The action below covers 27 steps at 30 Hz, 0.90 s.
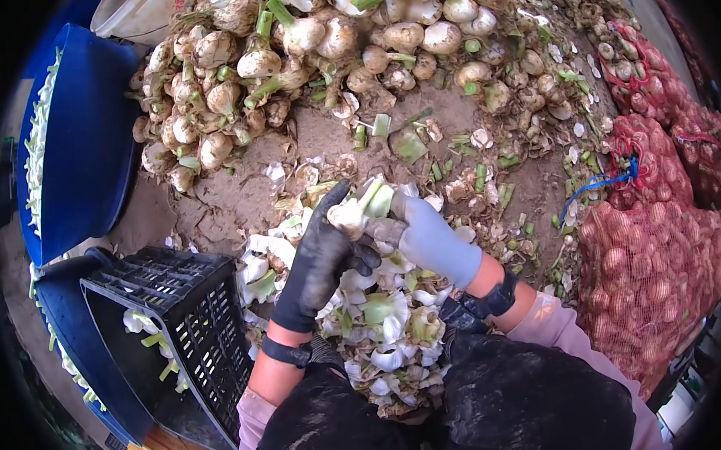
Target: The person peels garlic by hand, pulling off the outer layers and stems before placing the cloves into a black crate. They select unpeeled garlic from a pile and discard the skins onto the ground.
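illegible red marking on bucket

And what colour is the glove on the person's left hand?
The glove on the left hand is black, best seen in the head view.

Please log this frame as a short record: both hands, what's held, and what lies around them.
Held: one pale bulb with a green stem, between the hands
Left hand: black glove, against the bulb
Right hand: pale blue glove, fingers at the bulb
Below: loose peelings
Ahead: heap of bulbs
Left side: blue tub, black crate
Right side: filled red mesh bags
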Available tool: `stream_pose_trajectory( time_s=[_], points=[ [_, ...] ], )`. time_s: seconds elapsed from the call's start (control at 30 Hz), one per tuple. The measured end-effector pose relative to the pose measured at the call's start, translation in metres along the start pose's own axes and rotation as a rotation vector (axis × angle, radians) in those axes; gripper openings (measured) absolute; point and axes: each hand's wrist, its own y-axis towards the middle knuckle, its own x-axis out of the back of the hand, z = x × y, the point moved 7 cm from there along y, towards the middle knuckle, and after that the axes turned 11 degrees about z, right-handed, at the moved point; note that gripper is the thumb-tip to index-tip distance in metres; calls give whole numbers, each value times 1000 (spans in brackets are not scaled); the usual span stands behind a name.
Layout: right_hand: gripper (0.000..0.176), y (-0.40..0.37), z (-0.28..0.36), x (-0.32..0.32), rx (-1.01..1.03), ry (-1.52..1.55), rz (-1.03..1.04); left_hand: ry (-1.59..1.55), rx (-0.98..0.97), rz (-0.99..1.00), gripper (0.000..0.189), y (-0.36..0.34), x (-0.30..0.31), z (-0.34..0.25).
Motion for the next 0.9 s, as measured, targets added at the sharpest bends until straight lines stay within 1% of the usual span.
stream_pose_trajectory(
  time_s=[0.03,0.07,0.1,0.17,0.2,0.23,0.3,0.33,0.37,0.43,0.47,0.5,0.53,0.57,0.6,0.63,0.67,0.7,0.73,0.77,0.8,0.83,0.9],
  points=[
    [21,2,-2,-2,-132,228,92,306,37,7,64,0,-2,-3],
    [22,2,-6,-9,-264,460,186,371,28,-22,62,-1,-3,-7],
    [22,5,-12,-9,-263,462,185,373,30,-23,62,-3,0,-5],
    [20,9,-30,-19,-319,391,293,318,210,-102,59,-9,22,17],
    [24,9,-12,-14,-367,267,357,100,305,-210,52,-8,35,32],
    [24,5,-8,-19,-367,271,360,216,155,-179,41,-11,32,9],
    [29,-5,-3,-33,-408,720,283,428,-50,-217,35,-9,67,10],
    [35,-5,-10,-37,-341,751,263,550,-24,-404,33,-14,47,-10],
    [35,-6,-11,-35,-343,750,265,997,-402,-384,40,-11,33,-36],
    [35,-5,-9,-25,-281,216,342,1149,-347,-202,40,-11,11,-39],
    [36,-6,1,-24,-266,209,404,1149,-342,-195,40,-14,12,-38],
    [36,-7,1,-22,-268,210,400,1076,-178,-108,30,-11,18,-29],
    [35,-5,3,-16,-227,-1,388,1002,-19,-23,20,-9,21,-18],
    [34,0,13,-11,-187,-212,374,1004,-23,-20,20,-9,17,-18],
    [29,4,24,2,-200,-346,277,664,-38,-70,19,-12,16,-16],
    [29,5,22,6,-204,-348,275,323,-47,-114,18,-13,16,-11],
    [25,5,18,7,-222,-481,336,279,-16,-93,23,-12,12,-9],
    [22,6,15,5,-231,-614,401,281,-19,-96,23,-9,12,-10],
    [18,-3,22,-7,-236,-622,591,131,-80,-64,28,-6,12,-13],
    [19,-20,20,-25,-240,-608,770,-19,-140,-31,33,-5,12,-15],
    [21,-40,18,-44,-232,-599,947,-70,-188,-82,42,-6,24,-16],
    [25,-64,15,-61,-178,-541,1140,-160,-214,-138,43,-9,36,-16],
    [29,-82,27,-66,-59,-295,1241,-262,-236,-260,39,-10,52,-16]
  ],
)
